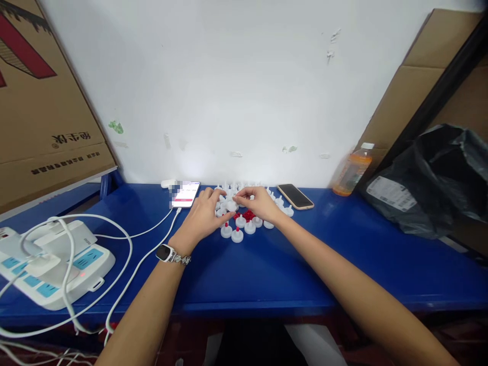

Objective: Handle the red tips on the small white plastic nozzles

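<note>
My left hand [206, 211] is half-open at a round white plastic cap [232, 206], right hand [257, 202] pinched at its 1 o'clock; can't tell what's gripped.

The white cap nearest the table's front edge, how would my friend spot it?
Find the blue table, then the bunch of white caps by the left hand. Its two frontmost caps both have red tips. Pick the cap on the right: it's slightly nearer the edge than its neighbour.
</note>
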Action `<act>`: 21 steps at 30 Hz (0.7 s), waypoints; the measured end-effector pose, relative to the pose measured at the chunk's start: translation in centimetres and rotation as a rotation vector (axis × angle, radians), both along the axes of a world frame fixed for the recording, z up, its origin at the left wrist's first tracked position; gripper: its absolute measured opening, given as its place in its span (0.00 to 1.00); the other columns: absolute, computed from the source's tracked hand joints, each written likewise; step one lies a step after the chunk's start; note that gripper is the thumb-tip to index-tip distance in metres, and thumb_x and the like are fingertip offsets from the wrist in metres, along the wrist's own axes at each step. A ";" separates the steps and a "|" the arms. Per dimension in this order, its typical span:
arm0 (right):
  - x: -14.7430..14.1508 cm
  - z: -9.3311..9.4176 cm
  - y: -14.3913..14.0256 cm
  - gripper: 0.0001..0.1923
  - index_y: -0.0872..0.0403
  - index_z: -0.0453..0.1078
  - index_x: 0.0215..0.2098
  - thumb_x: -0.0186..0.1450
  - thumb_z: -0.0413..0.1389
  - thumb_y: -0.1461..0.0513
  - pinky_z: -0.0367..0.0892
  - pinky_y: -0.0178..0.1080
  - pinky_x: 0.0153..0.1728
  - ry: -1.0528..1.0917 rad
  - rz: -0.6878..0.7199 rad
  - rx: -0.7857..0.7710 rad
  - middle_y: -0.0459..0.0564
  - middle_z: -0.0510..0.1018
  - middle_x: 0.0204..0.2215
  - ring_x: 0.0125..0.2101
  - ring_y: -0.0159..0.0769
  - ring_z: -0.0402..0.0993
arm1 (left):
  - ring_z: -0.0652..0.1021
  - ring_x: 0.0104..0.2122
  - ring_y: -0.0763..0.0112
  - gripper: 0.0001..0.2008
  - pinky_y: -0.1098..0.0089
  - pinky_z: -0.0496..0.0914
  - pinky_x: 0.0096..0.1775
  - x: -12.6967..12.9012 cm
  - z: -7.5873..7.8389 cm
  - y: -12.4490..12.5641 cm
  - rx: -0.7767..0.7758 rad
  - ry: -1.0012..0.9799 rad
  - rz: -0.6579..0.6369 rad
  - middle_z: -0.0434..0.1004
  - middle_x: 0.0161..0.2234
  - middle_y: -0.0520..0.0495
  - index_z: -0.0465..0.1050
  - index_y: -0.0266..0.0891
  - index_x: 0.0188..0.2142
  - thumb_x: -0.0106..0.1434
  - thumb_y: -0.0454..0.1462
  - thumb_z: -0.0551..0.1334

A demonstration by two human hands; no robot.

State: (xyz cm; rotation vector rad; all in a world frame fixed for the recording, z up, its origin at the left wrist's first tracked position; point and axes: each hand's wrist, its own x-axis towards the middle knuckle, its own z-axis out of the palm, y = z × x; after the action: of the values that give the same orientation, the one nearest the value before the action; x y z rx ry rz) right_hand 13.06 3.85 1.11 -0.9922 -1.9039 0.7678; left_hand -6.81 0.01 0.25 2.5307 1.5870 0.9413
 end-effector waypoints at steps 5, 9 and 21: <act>0.1 -0.3 -0.2 0.15 0.55 0.77 0.32 0.66 0.54 0.54 0.65 0.37 0.37 0.042 0.046 0.018 0.49 0.81 0.29 0.33 0.36 0.75 | 0.76 0.42 0.58 0.20 0.59 0.69 0.46 0.4 -0.2 0.1 -0.116 -0.019 -0.100 0.76 0.44 0.43 0.71 0.42 0.52 0.68 0.49 0.56; 0.6 -1.2 0.4 0.11 0.53 0.78 0.29 0.64 0.55 0.58 0.61 0.41 0.41 -0.254 -0.114 0.120 0.47 0.81 0.27 0.31 0.36 0.73 | 0.76 0.41 0.58 0.21 0.59 0.70 0.45 0.3 -0.1 -0.1 -0.149 -0.023 -0.059 0.77 0.42 0.42 0.72 0.40 0.52 0.67 0.49 0.58; 0.4 -1.4 1.1 0.05 0.52 0.77 0.25 0.58 0.59 0.62 0.55 0.45 0.48 -0.572 -0.121 0.095 0.46 0.81 0.26 0.35 0.39 0.74 | 0.75 0.43 0.57 0.19 0.58 0.69 0.46 0.3 -0.3 0.1 -0.153 0.017 -0.077 0.78 0.42 0.43 0.72 0.41 0.51 0.66 0.48 0.58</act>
State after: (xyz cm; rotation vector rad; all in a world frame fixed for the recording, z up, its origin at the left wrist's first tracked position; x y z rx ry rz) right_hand 13.44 4.92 -0.32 -1.3546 -2.3038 0.3338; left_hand -6.51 0.16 -0.06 2.4822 1.4908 0.7606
